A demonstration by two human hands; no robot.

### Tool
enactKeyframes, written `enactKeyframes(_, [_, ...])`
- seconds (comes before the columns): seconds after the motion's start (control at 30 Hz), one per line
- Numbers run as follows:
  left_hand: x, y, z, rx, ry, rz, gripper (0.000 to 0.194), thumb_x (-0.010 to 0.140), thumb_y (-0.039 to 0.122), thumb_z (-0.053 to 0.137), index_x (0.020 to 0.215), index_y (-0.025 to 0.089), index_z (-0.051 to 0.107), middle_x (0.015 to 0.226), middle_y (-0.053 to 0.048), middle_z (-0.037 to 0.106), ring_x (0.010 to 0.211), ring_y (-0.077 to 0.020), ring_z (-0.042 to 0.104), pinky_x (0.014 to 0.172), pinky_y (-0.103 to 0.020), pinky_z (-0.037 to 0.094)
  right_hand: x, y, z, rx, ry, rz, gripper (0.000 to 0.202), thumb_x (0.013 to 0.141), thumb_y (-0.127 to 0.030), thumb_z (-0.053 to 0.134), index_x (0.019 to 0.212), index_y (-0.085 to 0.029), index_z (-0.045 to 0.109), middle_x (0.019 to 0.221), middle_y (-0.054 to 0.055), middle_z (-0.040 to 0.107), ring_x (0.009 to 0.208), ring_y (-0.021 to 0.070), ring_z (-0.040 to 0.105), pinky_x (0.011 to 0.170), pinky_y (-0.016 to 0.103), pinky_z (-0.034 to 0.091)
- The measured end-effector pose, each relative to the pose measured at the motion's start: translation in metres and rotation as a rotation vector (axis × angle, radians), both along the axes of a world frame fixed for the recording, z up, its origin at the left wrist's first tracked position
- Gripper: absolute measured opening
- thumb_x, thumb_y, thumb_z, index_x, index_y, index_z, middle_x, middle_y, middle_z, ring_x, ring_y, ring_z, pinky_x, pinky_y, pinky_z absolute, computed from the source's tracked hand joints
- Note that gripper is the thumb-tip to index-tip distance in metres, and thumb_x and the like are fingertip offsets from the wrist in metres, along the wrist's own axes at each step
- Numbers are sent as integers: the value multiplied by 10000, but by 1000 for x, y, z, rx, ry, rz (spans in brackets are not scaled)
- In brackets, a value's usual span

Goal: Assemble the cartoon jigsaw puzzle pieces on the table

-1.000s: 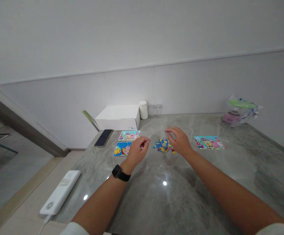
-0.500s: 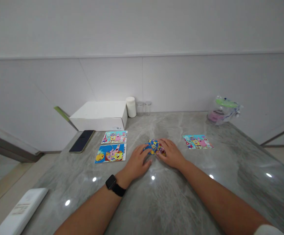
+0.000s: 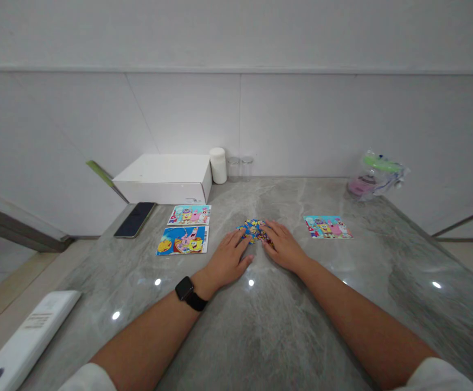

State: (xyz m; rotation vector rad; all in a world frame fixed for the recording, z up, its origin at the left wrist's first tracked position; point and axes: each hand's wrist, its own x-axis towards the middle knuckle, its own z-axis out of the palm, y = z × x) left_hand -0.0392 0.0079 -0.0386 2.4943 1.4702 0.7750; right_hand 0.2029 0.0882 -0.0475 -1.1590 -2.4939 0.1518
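A small heap of blue, yellow and pink jigsaw puzzle pieces (image 3: 254, 230) lies on the grey marbled table (image 3: 256, 336). Against its left side rests my left hand (image 3: 228, 259), palm down with fingers apart; a black watch is on that wrist. From the other side my right hand (image 3: 283, 245) touches the heap, fingers spread and partly over the pieces. Left of the hands lie two cartoon picture cards, a blue one (image 3: 182, 240) nearer me and a light blue one (image 3: 189, 215) behind it. A third cartoon card (image 3: 328, 227) is to the right.
A dark phone (image 3: 135, 220) lies at the left edge, near a white box (image 3: 161, 176). Beside the box stand a white canister (image 3: 218, 165) and two clear glasses (image 3: 246, 169). A plastic bag (image 3: 372, 176) sits back right; a long white device (image 3: 32, 336) is front left.
My view has tipped down slightly, so the table things sit higher. My fingers have flattened and spread a little around the puzzle pieces, which look more spread out.
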Motion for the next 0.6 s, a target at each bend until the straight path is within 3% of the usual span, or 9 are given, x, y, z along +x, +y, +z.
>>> enactKeyframes(0.17, [3, -5, 17, -2, -12, 21, 449, 977, 333, 626, 1415, 236, 598, 1441, -154, 600, 1362, -328, 554, 1188, -561, 455, 3, 7, -10, -25, -10, -21, 557, 997, -213, 432, 1547, -154, 498, 1608, 178, 484, 1521, 316, 411, 1266, 576, 320])
enactKeyframes(0.4, [4, -7, 16, -9, 6, 19, 445, 961, 319, 648, 1392, 223, 592, 1439, -153, 592, 1335, -328, 561, 1173, -552, 459, 1, 16, -2, -33, 111, 33, 501, 1020, -306, 482, 1505, -197, 541, 1549, 174, 533, 1440, 308, 486, 1218, 551, 398])
enactKeyframes(0.6, [-3, -1, 17, 51, -7, 262, 218, 965, 243, 586, 1175, 198, 622, 1188, -145, 646, 1139, -318, 611, 1024, -527, 512, -2, 3, 14, 20, 92, 151, 344, 995, -280, 556, 1290, -267, 732, 1530, 103, 561, 1471, 295, 459, 1241, 537, 369])
